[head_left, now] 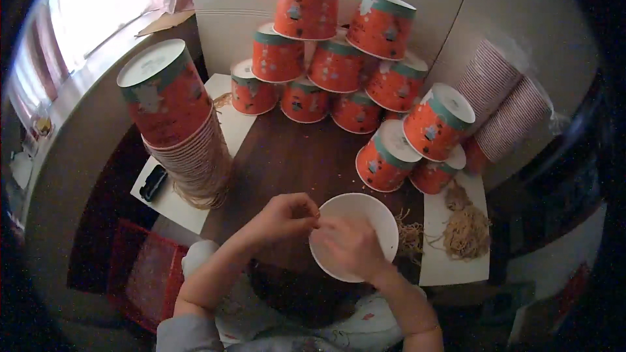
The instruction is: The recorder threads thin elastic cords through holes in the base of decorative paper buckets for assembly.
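Observation:
A white round paper bucket (pixel 390 221), its mouth up, stands at the table's near side in front of me. By its left rim my left hand (pixel 290 216) is closed in a pinch on something too small to make out. My right hand (pixel 352 244) reaches across the bucket's mouth, its fingertips meeting the left ones at that rim. Motion blurs the right fingers, so I cannot tell what they hold. Beside the bucket on the right lie loose tan cords (pixel 409 234), and a bigger tangled bundle of cord (pixel 466 231) rests on a white board.
Upside-down orange and green paper buckets (pixel 306 10) are piled at the back and right. A tall nested stack of buckets (pixel 166 101) with cords stands left, near a black object (pixel 154 183). Bagged nested stacks (pixel 512 117) lean right. A red-framed basket (pixel 147 274) is low left.

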Demonstrator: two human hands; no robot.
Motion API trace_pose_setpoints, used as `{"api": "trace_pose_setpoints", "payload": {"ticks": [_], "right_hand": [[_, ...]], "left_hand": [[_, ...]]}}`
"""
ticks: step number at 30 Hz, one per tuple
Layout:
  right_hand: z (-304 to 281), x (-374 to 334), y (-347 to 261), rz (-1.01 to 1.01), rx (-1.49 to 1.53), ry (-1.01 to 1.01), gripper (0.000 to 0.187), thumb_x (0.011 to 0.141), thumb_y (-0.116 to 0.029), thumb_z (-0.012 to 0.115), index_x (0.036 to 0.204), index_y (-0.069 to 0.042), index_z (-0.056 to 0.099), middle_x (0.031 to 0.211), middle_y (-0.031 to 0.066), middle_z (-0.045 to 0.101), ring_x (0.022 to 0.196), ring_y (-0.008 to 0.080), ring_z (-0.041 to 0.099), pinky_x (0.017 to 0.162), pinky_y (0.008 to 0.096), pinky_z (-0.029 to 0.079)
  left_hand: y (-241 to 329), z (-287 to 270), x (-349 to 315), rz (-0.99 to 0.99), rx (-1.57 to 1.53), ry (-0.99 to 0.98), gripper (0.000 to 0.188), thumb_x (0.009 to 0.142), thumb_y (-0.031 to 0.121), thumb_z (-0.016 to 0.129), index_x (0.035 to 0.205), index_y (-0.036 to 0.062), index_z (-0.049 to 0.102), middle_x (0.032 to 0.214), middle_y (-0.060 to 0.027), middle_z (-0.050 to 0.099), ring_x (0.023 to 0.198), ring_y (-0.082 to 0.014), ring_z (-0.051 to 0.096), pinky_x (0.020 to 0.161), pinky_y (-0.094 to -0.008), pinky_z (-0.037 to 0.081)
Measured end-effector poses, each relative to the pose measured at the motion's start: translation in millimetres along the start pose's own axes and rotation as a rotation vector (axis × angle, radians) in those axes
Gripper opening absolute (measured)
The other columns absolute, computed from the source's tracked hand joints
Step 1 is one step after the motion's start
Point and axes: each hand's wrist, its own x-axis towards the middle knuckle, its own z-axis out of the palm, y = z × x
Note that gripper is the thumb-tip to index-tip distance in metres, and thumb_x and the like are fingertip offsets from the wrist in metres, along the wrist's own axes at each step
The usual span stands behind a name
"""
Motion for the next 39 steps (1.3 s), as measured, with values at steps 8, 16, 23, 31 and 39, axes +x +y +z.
{"api": "trace_pose_setpoints", "payload": {"ticks": [8, 16, 23, 31, 39], "right_hand": [[-3.8, 25.7, 31.9, 0.183, 0.212, -0.181, 0.041, 0.07, -0.013, 0.065, 0.105, -0.005, 0.045, 0.094, 0.0095, 0.057, 0.095, 0.027, 0.052, 0.081, 0.035, 0.04], [-0.8, 28.4, 36.8, 0.1, 0.246, -0.156, 0.017, 0.067, -0.014, 0.067, 0.08, -0.007, 0.059, 0.081, 0.0066, 0.059, 0.081, 0.0227, 0.055, 0.075, 0.0333, 0.04], [4.4, 28.2, 35.4, 0.203, 0.356, -0.119, 0.012, 0.066, -0.008, 0.066, 0.076, -0.004, 0.06, 0.075, 0.0079, 0.059, 0.071, 0.0202, 0.057, 0.065, 0.0301, 0.044], [5.3, 28.9, 32.6, 0.147, 0.33, -0.059, 0.01, 0.068, -0.005, 0.064, 0.075, -0.002, 0.059, 0.072, 0.0082, 0.059, 0.067, 0.0175, 0.058, 0.059, 0.0279, 0.046], [1.6, 28.7, 31.3, 0.236, 0.338, -0.073, 0.011, 0.068, -0.008, 0.063, 0.075, -0.001, 0.058, 0.071, 0.0074, 0.058, 0.066, 0.0152, 0.057, 0.06, 0.0262, 0.045]], "left_hand": [[-4.8, 1.2, -1.9, 0.184, 0.254, 0.075, 0.019, 0.075, 0.006, 0.061, 0.081, 0.0028, 0.044, 0.077, -0.005, 0.057, 0.074, -0.0096, 0.055, 0.064, -0.0239, 0.045], [-11.9, -5.5, 0.0, 0.21, 0.299, 0.103, 0.026, 0.073, 0.01, 0.065, 0.079, 0.0033, 0.041, 0.073, -0.0068, 0.056, 0.068, -0.0099, 0.054, 0.056, -0.025, 0.045], [-9.2, -5.4, 1.7, 0.173, 0.222, 0.096, 0.028, 0.072, 0.011, 0.065, 0.079, 0.0024, 0.04, 0.07, -0.0066, 0.056, 0.064, -0.0095, 0.053, 0.052, -0.0243, 0.043], [0.0, -8.2, -4.6, 0.093, 0.152, 0.142, 0.022, 0.077, 0.018, 0.061, 0.084, 0.0024, 0.046, 0.069, -0.0057, 0.056, 0.066, -0.0086, 0.051, 0.057, -0.0245, 0.044], [-12.6, -20.3, -10.0, 0.163, 0.612, 0.036, 0.015, 0.071, 0.018, 0.061, 0.08, 0.0059, 0.061, 0.076, -0.0102, 0.061, 0.068, -0.0198, 0.06, 0.061, -0.0301, 0.047]]}}
